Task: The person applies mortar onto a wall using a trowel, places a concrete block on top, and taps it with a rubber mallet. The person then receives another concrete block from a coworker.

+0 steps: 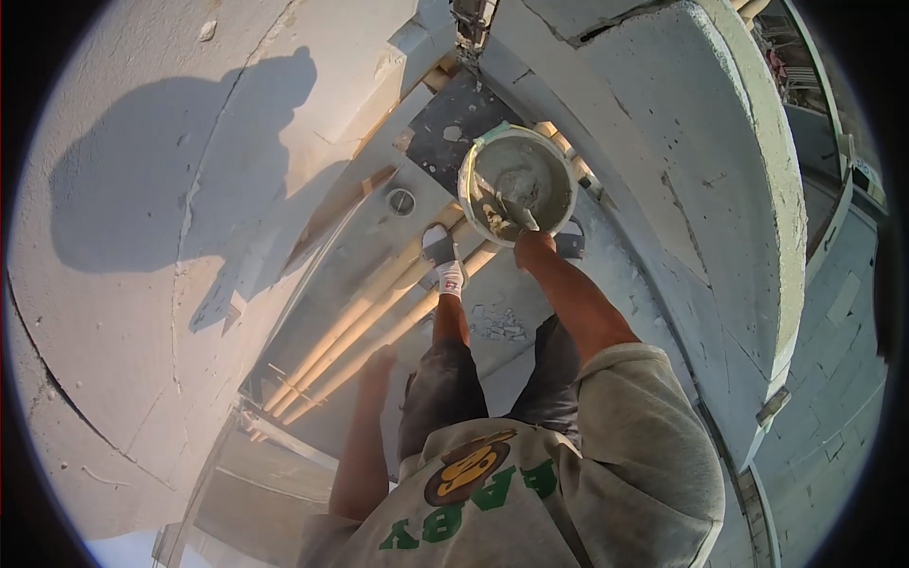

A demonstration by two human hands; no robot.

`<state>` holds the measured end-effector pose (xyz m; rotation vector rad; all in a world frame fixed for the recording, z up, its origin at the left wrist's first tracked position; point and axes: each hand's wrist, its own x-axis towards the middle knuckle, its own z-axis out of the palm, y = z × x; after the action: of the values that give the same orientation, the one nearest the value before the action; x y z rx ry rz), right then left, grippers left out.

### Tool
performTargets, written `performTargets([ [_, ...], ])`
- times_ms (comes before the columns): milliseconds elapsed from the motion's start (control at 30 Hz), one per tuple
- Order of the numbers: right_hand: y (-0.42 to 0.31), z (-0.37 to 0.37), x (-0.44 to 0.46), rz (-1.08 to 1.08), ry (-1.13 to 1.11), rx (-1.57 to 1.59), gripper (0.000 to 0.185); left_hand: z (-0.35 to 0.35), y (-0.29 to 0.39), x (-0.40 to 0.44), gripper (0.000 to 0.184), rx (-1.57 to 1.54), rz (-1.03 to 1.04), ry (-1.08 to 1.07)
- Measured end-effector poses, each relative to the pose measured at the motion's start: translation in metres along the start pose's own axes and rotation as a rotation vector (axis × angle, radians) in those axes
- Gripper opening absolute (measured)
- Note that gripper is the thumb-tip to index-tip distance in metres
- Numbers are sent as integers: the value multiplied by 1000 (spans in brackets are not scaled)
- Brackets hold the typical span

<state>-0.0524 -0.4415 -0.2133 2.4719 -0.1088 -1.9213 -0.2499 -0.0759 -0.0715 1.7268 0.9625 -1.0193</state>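
A round bucket [572, 201] with grey wet mix inside is at the upper middle, above the floor and near my feet. My right hand [535, 248] is at the bucket's near rim, closed round the handle of a trowel [527, 220] whose blade points into the bucket. My left hand [379, 363] hangs low on the left beside my leg, over the wooden poles; it is blurred and its fingers cannot be made out. Some lumpy, lighter mix clings to the bucket's inner left side.
Long wooden poles [369, 322] run diagonally across the floor beside my sandalled foot [439, 248]. Pale walls rise on the left [123, 331] and right [663, 123]. Broken chips [502, 325] lie between my legs. A dark board [454, 128] is behind the bucket.
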Motion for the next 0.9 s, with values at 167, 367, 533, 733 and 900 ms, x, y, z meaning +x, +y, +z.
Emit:
performTargets([
  [167, -18, -4, 9, -111, 6, 165, 39, -2, 4, -2, 58, -3, -119, 17],
  [367, -41, 15, -2, -68, 271, 665, 45, -2, 7, 28, 61, 93, 129, 3],
  [533, -22, 48, 26, -285, 169, 1458, 45, 15, 65, 14, 59, -8, 78, 16],
  [733, 19, 50, 29, -356, -143, 1921, 41, 14, 58, 15, 58, 79, 68, 36],
  [900, 81, 43, -28, -426, -107, 1868, 41, 13, 75, -8, 44, 257, 101, 61],
])
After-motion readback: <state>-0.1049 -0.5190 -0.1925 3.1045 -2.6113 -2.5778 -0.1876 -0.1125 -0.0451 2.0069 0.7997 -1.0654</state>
